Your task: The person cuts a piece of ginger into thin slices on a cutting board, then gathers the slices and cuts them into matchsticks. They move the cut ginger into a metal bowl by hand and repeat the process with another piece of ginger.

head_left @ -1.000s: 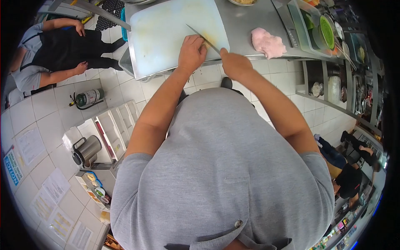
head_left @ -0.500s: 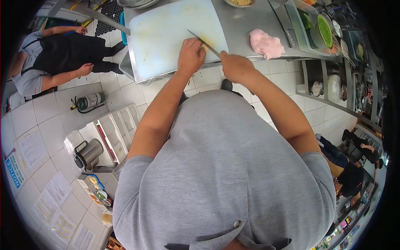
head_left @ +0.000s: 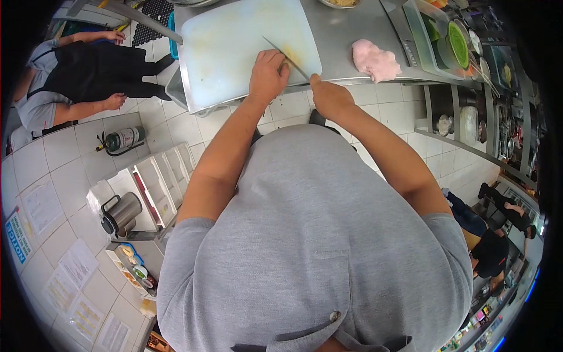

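A knife (head_left: 298, 67) slants over the right part of a white cutting board (head_left: 226, 44), its tip pointing away from me and to the left. My right hand (head_left: 332, 98) is closed around its handle at the board's near right edge. Against the blade's left side, my left hand (head_left: 268, 75) rests on the board with its fingers curled; whatever lies under them is hidden. Small yellowish bits (head_left: 292, 55) lie just right of the blade, too fine to name.
A crumpled pink cloth (head_left: 375, 60) lies on the steel counter (head_left: 346, 35). Beyond it stands a clear plastic bin (head_left: 423, 41) with green contents. At top is a bowl (head_left: 340, 3). A person in a black apron (head_left: 97, 67) stands at left; others are far right.
Both hands and the knife stay in nearly the same place, with only a slight shift of the knife. The person at left has moved their lower hand a little.
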### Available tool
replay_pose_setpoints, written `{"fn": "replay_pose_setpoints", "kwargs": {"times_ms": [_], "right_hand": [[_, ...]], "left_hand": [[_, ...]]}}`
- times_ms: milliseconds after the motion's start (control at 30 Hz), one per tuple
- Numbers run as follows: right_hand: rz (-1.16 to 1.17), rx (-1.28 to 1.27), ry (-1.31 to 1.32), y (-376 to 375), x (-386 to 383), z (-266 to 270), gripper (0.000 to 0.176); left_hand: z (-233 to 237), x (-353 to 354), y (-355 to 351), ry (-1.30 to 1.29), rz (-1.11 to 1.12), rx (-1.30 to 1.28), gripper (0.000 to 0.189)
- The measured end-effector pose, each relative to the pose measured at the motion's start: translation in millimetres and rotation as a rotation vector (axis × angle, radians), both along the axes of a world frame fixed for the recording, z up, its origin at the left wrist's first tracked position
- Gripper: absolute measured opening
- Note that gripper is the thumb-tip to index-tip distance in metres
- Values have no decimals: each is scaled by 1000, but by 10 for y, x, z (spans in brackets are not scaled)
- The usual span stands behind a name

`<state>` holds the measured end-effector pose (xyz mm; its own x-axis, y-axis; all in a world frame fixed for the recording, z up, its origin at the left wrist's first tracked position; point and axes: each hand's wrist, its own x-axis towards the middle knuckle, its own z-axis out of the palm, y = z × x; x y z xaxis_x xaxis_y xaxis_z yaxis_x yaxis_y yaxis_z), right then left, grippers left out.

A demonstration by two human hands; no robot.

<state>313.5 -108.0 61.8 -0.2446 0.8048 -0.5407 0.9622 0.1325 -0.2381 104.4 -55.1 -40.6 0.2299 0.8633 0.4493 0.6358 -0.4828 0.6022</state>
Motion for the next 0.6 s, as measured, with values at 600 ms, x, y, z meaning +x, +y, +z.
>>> {"fn": "replay_pose_setpoints", "kwargs": {"times_ms": [600], "right_hand": [[-63,10,109,-29,346,-193,33]], "left_hand": [[80,-116,-196,197,-138,36,46]]}}
